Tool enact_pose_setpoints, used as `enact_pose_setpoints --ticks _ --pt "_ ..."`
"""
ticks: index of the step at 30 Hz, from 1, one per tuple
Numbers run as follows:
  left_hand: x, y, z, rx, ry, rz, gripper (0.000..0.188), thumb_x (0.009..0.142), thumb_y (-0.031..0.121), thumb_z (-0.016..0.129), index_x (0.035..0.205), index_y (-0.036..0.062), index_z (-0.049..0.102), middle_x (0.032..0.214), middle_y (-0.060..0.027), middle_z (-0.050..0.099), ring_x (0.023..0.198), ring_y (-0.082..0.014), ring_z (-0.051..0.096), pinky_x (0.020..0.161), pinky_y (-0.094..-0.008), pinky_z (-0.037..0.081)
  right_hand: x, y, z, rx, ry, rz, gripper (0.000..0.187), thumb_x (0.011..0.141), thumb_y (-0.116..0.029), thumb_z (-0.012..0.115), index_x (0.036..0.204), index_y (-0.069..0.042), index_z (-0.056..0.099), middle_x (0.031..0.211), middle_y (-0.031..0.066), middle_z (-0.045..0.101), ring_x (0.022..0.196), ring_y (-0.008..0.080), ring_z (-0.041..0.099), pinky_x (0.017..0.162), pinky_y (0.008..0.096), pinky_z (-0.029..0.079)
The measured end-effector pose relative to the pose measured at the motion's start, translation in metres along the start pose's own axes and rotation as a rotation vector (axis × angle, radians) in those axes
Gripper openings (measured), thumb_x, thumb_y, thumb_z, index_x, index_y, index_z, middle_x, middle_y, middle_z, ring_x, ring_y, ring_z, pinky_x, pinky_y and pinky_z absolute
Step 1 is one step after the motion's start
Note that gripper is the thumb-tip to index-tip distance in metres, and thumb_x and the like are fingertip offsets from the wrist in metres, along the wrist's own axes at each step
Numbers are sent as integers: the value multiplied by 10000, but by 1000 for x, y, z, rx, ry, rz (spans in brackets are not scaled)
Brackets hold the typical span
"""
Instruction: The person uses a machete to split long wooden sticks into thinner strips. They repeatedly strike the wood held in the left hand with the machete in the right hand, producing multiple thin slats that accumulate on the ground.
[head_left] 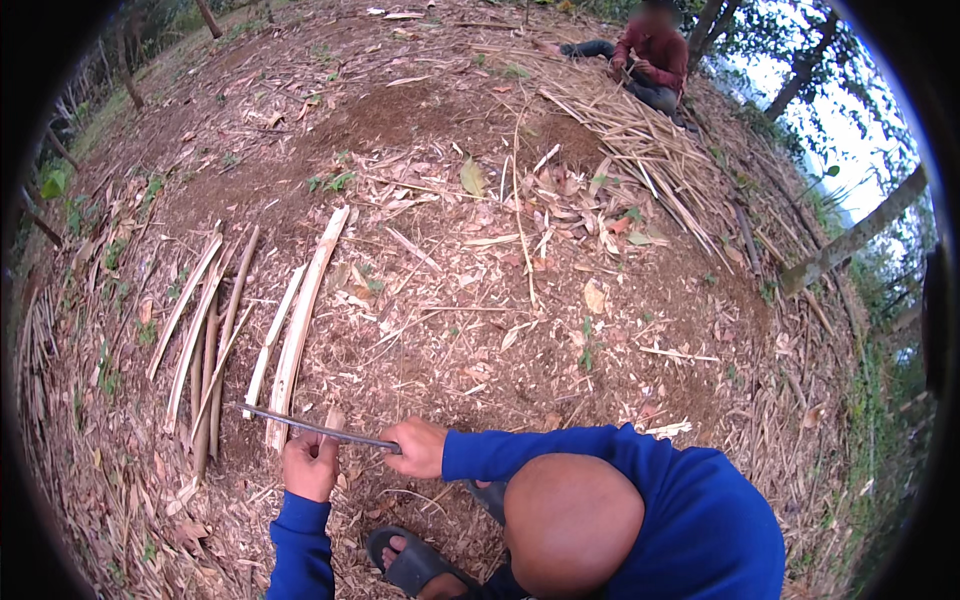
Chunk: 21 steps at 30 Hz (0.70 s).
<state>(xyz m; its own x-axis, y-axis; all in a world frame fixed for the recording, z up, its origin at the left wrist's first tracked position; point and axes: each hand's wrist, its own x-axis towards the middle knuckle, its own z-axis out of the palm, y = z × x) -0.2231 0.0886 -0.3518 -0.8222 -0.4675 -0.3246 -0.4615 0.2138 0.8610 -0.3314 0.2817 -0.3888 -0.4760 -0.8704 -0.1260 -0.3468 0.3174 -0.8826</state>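
Note:
My right hand (415, 447) grips the handle of a long dark knife (300, 424) whose thin blade runs left, low over the ground. My left hand (310, 465) is closed around a short pale bamboo piece (333, 420) that stands up just behind the blade, touching it. Both arms wear blue sleeves. Right in front of my hands lie two long split bamboo slats (298, 315), pale side up, and a bundle of thinner slats (205, 330) lies further left. My bare knee (570, 525) and a foot in a black sandal (410, 562) are at the bottom.
The ground is bare earth strewn with bamboo chips and dry leaves. A person in a red top (652, 55) sits at the far end beside a heap of long bamboo strips (640, 140). A leaning trunk (850, 240) and bushes edge the right side.

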Motion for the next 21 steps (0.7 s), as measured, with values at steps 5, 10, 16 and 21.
enact_pose_setpoints --ticks 5,10,16,21 --pt "-18 5 31 350 77 152 228 886 135 664 751 -48 643 542 -135 562 458 -199 523 485 -375 399 5 -5 5 -45 -11 -35 225 755 -172 615 759 52 630 653 265 596 673 435 642 644 503 502" --pt "-26 9 38 432 169 268 203 883 118 672 758 -33 618 595 -215 604 521 -379 617 501 -448 461 6 -4 14 -2 9 68 204 748 -152 606 750 52 622 660 276 601 689 449 645 674 511 522" --pt "-24 6 38 568 182 412 154 900 108 641 827 -28 629 640 -256 619 570 -416 642 505 -478 504 8 -5 10 27 -16 87 214 770 -157 599 713 49 618 620 256 594 654 426 651 641 494 519" --pt "-28 20 41 610 189 422 165 919 127 615 810 3 622 690 -258 643 585 -426 646 517 -491 515 7 -3 14 46 27 111 232 771 -171 616 699 50 616 649 274 599 671 435 648 658 505 509"
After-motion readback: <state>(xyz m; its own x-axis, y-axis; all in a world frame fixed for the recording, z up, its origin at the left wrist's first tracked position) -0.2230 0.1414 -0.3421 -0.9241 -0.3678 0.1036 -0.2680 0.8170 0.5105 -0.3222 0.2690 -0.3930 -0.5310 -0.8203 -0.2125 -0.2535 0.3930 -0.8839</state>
